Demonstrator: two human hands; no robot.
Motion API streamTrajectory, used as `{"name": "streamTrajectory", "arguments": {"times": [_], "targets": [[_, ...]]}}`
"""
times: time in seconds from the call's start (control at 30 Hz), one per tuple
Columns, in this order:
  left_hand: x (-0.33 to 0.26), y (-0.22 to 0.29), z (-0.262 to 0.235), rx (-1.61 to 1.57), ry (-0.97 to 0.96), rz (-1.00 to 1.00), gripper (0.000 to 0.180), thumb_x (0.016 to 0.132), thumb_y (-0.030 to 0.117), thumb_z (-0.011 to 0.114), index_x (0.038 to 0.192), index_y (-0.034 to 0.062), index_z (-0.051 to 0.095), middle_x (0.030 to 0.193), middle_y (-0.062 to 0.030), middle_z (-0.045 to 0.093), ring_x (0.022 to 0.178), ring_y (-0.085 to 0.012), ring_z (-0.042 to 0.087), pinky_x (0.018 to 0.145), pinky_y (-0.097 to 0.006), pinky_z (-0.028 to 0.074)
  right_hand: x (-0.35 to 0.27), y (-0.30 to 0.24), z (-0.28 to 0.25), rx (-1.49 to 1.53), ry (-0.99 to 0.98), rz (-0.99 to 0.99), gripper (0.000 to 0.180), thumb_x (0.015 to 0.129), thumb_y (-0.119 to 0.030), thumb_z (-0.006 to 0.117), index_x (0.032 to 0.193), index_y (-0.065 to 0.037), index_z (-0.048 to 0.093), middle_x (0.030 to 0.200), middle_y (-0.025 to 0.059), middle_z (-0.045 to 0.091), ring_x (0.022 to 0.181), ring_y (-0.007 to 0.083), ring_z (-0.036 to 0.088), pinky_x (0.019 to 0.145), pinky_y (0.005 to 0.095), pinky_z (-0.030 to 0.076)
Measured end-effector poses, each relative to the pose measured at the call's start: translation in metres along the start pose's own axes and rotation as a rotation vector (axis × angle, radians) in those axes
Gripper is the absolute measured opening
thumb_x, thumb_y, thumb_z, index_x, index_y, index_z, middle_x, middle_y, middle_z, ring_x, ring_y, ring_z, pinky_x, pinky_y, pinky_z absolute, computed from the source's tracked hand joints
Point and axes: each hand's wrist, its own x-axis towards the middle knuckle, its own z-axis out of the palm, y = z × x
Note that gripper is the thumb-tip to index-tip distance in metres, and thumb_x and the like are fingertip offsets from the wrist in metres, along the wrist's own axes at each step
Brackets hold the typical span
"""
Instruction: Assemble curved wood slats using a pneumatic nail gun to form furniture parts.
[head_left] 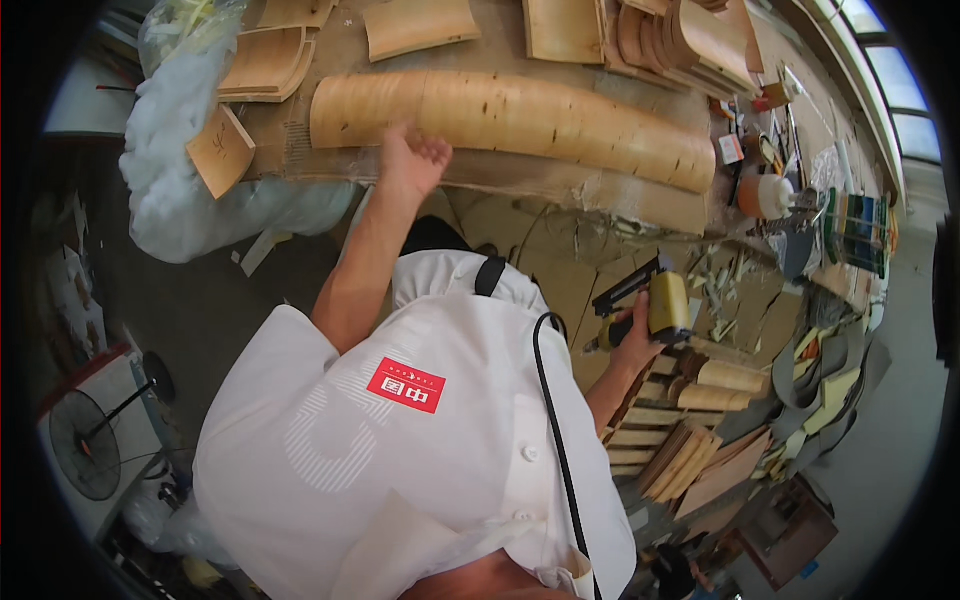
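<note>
A long, curved light-wood panel [520, 115] lies across the near side of the workbench. Over its near edge, toward the left end, is my left hand [415, 160], slightly blurred with its fingers curled in; whether they hold anything is hidden. My right hand [634, 345] grips a yellow-and-black nail gun [668, 308] by its handle, low and to the right, apart from the panel.
Curved wood pieces [705, 45] are stacked at the bench's back. White stuffing in clear plastic [175, 140] hangs at its left. Bottles and tools [765, 195] crowd the right end. A wooden pallet [630, 438] with wood pieces stands beside my right arm; a fan [85, 445] is lower left.
</note>
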Motion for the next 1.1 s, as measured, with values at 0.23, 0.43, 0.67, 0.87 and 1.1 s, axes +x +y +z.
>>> {"name": "streamTrajectory", "arguments": {"times": [0.23, 0.43, 0.67, 0.87, 1.1], "targets": [[0.012, -0.046, 0.009, -0.087, -0.070, -0.171, 0.051, 0.085, 0.029, 0.060, 0.120, -0.0028, 0.039, 0.121, -0.0152, 0.039, 0.117, -0.0312, 0.040, 0.103, -0.046, 0.034, -0.001, 0.004, -0.013, 0.042, 0.014, 0.045, 0.023, 0.085, -0.007, 0.068, 0.105, 0.001, 0.060, 0.091, 0.0059, 0.065, 0.055, 0.0106, 0.051, 0.050, 0.0260, 0.043], [0.013, -0.052, 0.021, -0.124, 0.099, -0.130, 0.051, 0.082, 0.028, 0.064, 0.121, 0.0034, 0.041, 0.121, -0.0127, 0.040, 0.117, -0.0275, 0.041, 0.102, -0.041, 0.034, 0.004, 0.005, -0.016, 0.039, 0.071, 0.088, 0.021, 0.083, -0.011, 0.072, 0.099, -0.001, 0.062, 0.070, 0.0039, 0.060, 0.053, 0.0110, 0.050, 0.049, 0.0272, 0.040], [0.021, -0.056, 0.031, -0.136, 0.068, -0.121, 0.055, 0.081, 0.026, 0.067, 0.126, 0.0091, 0.042, 0.129, -0.0126, 0.042, 0.119, -0.0257, 0.042, 0.102, -0.039, 0.031, 0.018, 0.013, -0.024, 0.092, 0.078, 0.083, 0.025, 0.081, -0.011, 0.073, 0.101, -0.002, 0.062, 0.077, 0.0052, 0.063, 0.051, 0.0120, 0.052, 0.047, 0.0272, 0.040], [0.034, -0.064, 0.058, 0.081, 0.009, 0.114, 0.039, 0.080, 0.021, 0.073, 0.111, 0.0102, 0.053, 0.102, -0.0068, 0.056, 0.092, -0.0175, 0.054, 0.075, -0.033, 0.044, 0.029, 0.033, -0.038, 0.035, 0.045, 0.107, 0.027, 0.083, -0.008, 0.071, 0.106, -0.001, 0.059, 0.091, 0.0071, 0.065, 0.052, 0.0127, 0.052, 0.047, 0.0262, 0.042], [0.040, -0.063, 0.130, 0.314, 0.031, 0.527, 0.032, 0.086, 0.025, 0.067, 0.104, 0.0032, 0.051, 0.088, -0.0069, 0.063, 0.072, -0.0171, 0.064, 0.059, -0.031, 0.053, 0.026, 0.019, -0.034, 0.064, 0.073, 0.081, 0.029, 0.083, -0.008, 0.070, 0.108, -0.001, 0.058, 0.092, 0.0079, 0.064, 0.053, 0.0137, 0.052, 0.048, 0.0278, 0.043]]}}
